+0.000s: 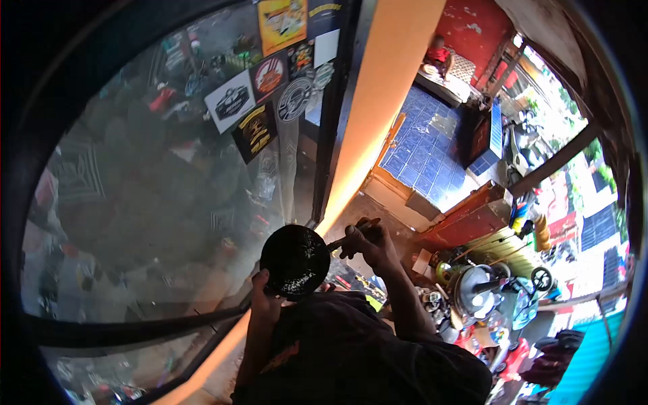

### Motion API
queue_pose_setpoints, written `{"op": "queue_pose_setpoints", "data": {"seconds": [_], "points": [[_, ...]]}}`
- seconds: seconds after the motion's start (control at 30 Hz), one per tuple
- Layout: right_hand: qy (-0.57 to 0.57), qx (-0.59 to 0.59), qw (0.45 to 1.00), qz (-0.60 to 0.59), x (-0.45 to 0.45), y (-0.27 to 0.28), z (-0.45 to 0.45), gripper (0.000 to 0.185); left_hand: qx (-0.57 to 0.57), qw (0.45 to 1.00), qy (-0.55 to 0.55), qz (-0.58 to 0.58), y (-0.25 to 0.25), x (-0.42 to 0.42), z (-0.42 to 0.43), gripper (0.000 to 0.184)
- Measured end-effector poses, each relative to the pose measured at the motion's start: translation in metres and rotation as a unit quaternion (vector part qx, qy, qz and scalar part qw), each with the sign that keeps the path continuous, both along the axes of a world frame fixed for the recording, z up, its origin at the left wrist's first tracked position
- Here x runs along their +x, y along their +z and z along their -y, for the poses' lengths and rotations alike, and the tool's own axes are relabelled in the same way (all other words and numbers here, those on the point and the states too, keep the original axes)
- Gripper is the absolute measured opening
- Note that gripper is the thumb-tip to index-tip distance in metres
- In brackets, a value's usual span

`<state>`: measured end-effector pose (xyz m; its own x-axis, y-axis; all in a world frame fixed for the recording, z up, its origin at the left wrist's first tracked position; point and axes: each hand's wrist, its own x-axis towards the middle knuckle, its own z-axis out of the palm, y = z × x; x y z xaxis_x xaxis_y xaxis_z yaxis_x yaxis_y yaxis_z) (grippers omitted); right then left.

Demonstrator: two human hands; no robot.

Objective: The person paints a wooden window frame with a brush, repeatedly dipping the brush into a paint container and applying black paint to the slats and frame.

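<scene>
Grip: your left hand (pixel 264 298) clamps the rim of a dark pan (pixel 291 260); your right hand (pixel 371 244) closes around what seems its handle.
Pan: held up near stickered glass (pixel 155 196).
Pan's face: pale specks or glints; you cannot judge what is finished or left.

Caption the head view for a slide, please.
Left hand on a dark round pan, right hand at its handle, beside a glass panel bearing stickers.
</scene>
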<state>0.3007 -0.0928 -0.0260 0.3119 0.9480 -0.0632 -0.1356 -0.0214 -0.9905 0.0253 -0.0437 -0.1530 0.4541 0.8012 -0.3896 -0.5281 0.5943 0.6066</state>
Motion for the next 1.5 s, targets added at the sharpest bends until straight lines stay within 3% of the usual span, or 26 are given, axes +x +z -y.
{"op": "queue_pose_setpoints", "data": {"seconds": [0.1, 0.17, 0.3, 0.43, 0.47, 0.6, 0.7, 0.8, 0.83, 0.9, 1.03, 1.07, 1.17, 1.23, 1.27, 1.33, 1.37, 1.5], "points": [[-0.061, -0.023, 0.998, 0.026, 0.012, -0.020, 0.001, 0.037, 0.058, 0.998, -0.014, -0.033, -0.014, -0.005, -0.009, 0.036], [-0.102, -0.034, 0.993, 0.058, 0.023, -0.017, 0.007, 0.037, -0.017, 1.000, 0.000, -0.008, 0.005, 0.001, -0.010, 0.039], [-0.137, -0.015, 0.985, 0.107, 0.042, -0.004, 0.019, 0.030, -0.007, 0.999, -0.037, -0.028, 0.008, 0.002, -0.015, 0.047], [-0.160, 0.056, 0.984, 0.046, 0.052, 0.001, 0.032, 0.030, -0.031, 0.996, -0.070, 0.046, 0.026, 0.011, -0.015, 0.064], [-0.155, 0.055, 0.986, 0.033, 0.046, 0.008, 0.031, 0.030, 0.007, 0.996, -0.079, 0.035, 0.023, 0.013, -0.018, 0.065], [-0.081, 0.059, 0.995, 0.025, 0.030, -0.001, 0.028, 0.028, -0.027, 0.989, -0.120, 0.086, 0.028, 0.020, -0.025, 0.062], [-0.093, 0.063, 0.993, 0.024, 0.044, -0.005, 0.044, 0.021, -0.044, 0.991, -0.115, 0.057, 0.026, 0.026, -0.023, 0.064], [-0.142, 0.033, 0.986, 0.076, 0.068, -0.017, 0.062, 0.019, 0.075, 0.991, -0.099, -0.055, 0.009, 0.029, -0.017, 0.064], [-0.164, 0.020, 0.982, 0.088, 0.073, -0.014, 0.066, 0.019, 0.027, 0.993, -0.110, -0.035, 0.011, 0.028, -0.020, 0.064], [-0.158, 0.089, 0.982, 0.052, 0.080, -0.007, 0.068, 0.023, -0.070, 0.989, -0.130, 0.007, 0.019, 0.023, -0.024, 0.063], [-0.128, 0.100, 0.986, -0.039, 0.064, -0.003, 0.046, 0.024, 0.028, 0.987, -0.149, -0.045, 0.020, 0.027, -0.031, 0.063], [-0.119, 0.082, 0.989, -0.038, 0.059, -0.005, 0.040, 0.023, 0.013, 0.990, -0.138, -0.034, 0.035, 0.031, -0.030, 0.062], [-0.092, 0.062, 0.994, -0.019, 0.054, -0.016, 0.028, 0.021, -0.034, 0.993, -0.114, -0.009, 0.010, 0.024, -0.040, 0.062], [-0.087, 0.088, 0.992, -0.010, 0.066, -0.030, 0.031, 0.022, -0.007, 0.995, -0.094, 0.025, 0.010, 0.024, -0.034, 0.060], [-0.101, 0.062, 0.993, 0.002, 0.070, -0.021, 0.034, 0.024, -0.003, 0.997, -0.082, 0.014, 0.000, 0.020, -0.033, 0.058], [-0.157, 0.076, 0.985, 0.004, 0.080, -0.024, 0.041, 0.019, -0.098, 0.987, -0.106, -0.064, 0.015, 0.013, -0.024, 0.066], [-0.179, 0.071, 0.981, -0.038, 0.083, -0.022, 0.045, 0.018, -0.060, 0.989, -0.105, -0.089, 0.023, 0.017, -0.019, 0.069], [-0.159, 0.080, 0.980, -0.094, 0.071, -0.011, 0.041, 0.017, -0.005, 0.999, -0.026, -0.030, 0.017, 0.027, -0.013, 0.056]]}}
